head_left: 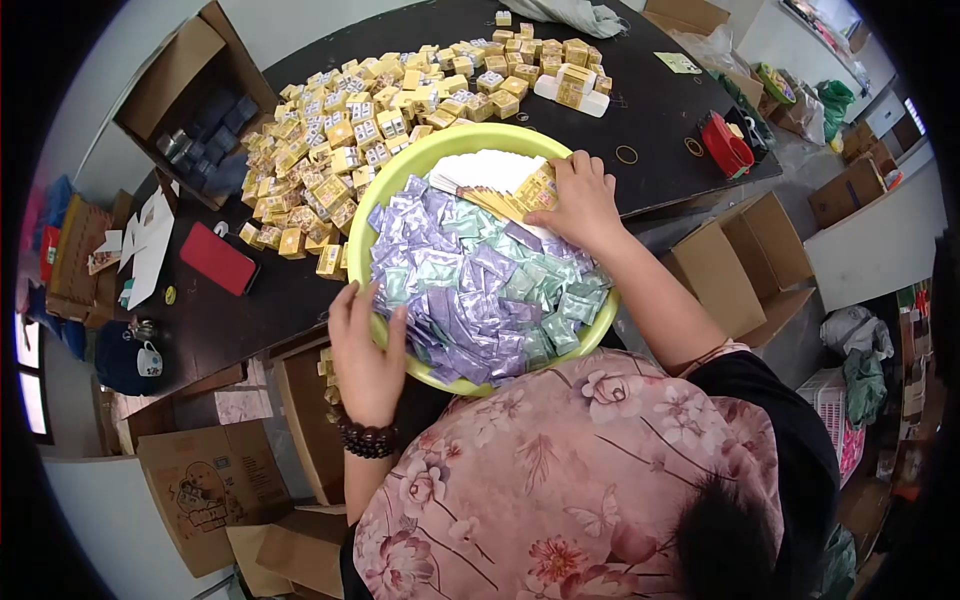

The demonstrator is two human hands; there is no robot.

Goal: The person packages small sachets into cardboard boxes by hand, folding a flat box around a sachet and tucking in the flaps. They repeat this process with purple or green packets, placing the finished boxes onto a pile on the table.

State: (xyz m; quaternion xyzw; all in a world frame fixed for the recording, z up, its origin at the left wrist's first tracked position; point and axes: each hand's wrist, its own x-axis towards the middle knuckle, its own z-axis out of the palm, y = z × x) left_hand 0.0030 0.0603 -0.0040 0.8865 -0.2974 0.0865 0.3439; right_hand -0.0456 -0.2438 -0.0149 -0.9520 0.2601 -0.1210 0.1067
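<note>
A yellow-green basin [440, 146] stands at the table's near edge, filled with small purple and green sachets [470, 290]. Fanned yellow and white cards [500, 190] lie on the sachets at the basin's far side. My right hand [580, 205] reaches over the basin's right rim, its thumb and fingers closed on the yellow end of the cards. At the left rim, my left hand [368, 350] has its fingers apart, with nothing in them. Many small yellow boxes [340, 130] are heaped behind and left of the basin.
A red phone case [218, 258] lies on the black table [660, 160], with a red container [725, 146] far right. An open carton [200, 110] holds jars at the back left. More cartons [740, 265] stand right and below left.
</note>
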